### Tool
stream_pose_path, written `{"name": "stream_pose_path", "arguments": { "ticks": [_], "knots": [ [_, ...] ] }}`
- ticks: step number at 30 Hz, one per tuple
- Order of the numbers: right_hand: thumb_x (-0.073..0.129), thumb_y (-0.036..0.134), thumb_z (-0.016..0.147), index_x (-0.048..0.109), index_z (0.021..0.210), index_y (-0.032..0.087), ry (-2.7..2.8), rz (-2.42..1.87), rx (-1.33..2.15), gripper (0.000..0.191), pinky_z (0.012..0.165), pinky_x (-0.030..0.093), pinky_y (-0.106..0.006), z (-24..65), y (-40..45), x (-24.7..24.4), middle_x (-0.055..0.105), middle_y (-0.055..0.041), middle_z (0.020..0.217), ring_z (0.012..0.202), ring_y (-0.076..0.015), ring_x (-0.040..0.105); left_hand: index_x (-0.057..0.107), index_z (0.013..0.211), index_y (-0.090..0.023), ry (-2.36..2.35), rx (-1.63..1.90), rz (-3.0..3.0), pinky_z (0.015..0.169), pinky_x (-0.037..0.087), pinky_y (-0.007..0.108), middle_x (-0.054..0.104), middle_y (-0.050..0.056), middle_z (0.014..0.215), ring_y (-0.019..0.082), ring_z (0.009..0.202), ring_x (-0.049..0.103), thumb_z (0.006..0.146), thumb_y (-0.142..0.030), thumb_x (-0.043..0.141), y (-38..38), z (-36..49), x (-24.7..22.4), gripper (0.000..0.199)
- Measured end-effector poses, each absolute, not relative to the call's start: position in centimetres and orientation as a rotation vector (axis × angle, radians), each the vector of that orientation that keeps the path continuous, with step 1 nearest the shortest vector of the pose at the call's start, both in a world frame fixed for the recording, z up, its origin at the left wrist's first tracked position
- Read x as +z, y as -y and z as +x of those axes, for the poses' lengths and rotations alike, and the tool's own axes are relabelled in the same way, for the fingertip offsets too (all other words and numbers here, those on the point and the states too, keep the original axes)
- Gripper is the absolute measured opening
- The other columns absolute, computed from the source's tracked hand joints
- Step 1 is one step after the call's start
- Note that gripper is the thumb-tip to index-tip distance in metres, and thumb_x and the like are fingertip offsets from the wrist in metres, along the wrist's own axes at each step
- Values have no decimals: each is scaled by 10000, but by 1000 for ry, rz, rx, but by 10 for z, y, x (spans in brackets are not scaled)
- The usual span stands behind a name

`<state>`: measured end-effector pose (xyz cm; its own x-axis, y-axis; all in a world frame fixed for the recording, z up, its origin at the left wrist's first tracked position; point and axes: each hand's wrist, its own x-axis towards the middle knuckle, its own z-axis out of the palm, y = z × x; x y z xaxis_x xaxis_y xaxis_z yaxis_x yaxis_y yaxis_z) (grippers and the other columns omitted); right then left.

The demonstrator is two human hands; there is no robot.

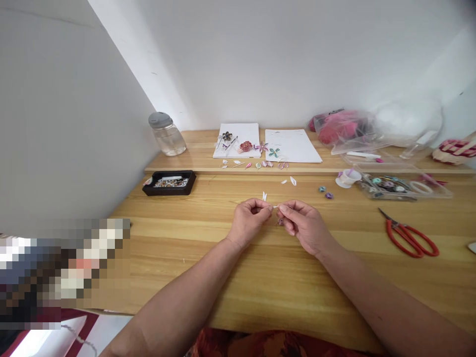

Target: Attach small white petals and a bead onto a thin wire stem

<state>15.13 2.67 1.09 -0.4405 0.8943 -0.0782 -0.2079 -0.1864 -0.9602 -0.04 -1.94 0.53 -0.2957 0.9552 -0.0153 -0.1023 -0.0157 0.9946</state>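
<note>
My left hand (250, 218) and my right hand (303, 223) meet above the middle of the wooden table (260, 287), each with thumb and finger pinched. A tiny white piece (275, 207) spans the small gap between the fingertips, held from both sides. Under the right fingers shows a small purple item (280, 222). Just beyond the left hand lie white slips (264, 196). Farther back are another white slip (293, 181) and a smaller one (283, 182). A blue bead-like piece (322, 189) and a purple one (329, 196) rest beyond the right hand.
Red-handled scissors (411, 238) lie at right, near a white spool (348, 177) and a clear box (397, 187) of small parts. At left stand a black tray (169, 183) and a bottle (167, 134). Flower ornaments (246, 146) and paper sheets (293, 144) lie along the back.
</note>
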Motion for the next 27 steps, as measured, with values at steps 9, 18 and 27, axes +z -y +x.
{"name": "stream_pose_path", "arguments": {
  "ticks": [9,18,27],
  "knots": [
    [821,409,692,676,768,170,1217,-895,1775,290,397,236,-216,152,-27,12,648,-4,687,423,-49,405,678,759,-134,-1325,1475,953,628,416,223,648,15,685,100,623,551,722,-352,755,20,1,7,235],
    [827,433,684,678,737,173,1218,-903,1775,304,378,235,-216,151,-26,12,644,-7,690,423,-47,391,683,740,-136,-1334,1507,947,638,431,231,658,23,698,107,629,559,699,-350,767,21,1,10,233],
    [825,425,693,681,748,166,1214,-904,1762,302,376,247,-212,150,-25,12,643,-9,691,422,-45,398,674,732,-140,-1364,1520,963,625,435,224,668,29,721,108,647,569,708,-331,756,22,3,11,210]
  ]
}}
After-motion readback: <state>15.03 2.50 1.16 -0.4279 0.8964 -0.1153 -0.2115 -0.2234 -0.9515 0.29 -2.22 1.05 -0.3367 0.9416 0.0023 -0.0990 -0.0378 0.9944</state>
